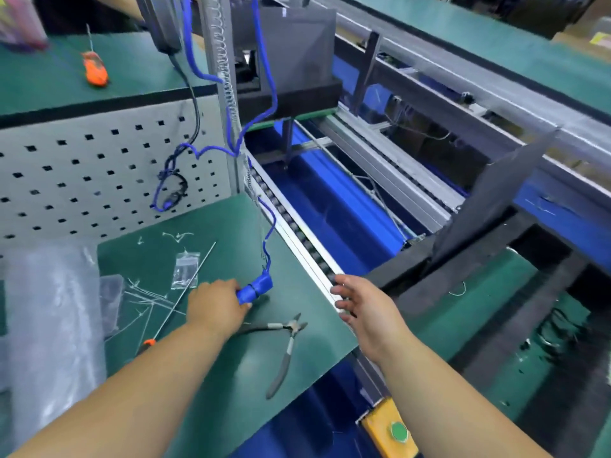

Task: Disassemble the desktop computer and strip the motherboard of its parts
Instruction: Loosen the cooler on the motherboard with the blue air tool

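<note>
Workstation at a conveyor line, taking the green mat as landmark. At the mat's middle the left hand has its fingers curled round a blue-wrapped tool handle, whose blue cord climbs from the handle toward the post at the mat's far edge. Beyond the mat's right edge the right hand hangs with fingers spread and slack, holding nothing, above the roller rail. The desktop computer sits on a dark pallet further right of the mat, on the line, its panel tilted up; no motherboard can be made out.

Pliers lie on the mat just nearer than the left hand; a long thin screwdriver with an orange grip lies to that hand's left, among cut cable ties and a small clear bag.

Likely hazards, as judged here:
- the cord may snag on the post or drag across the mat, sweeping off the pliers or the bag;
- the free hand's fingers, so near the rollers, could be pinched if the pallet moves;
- loose ties may foul the rail.
</note>
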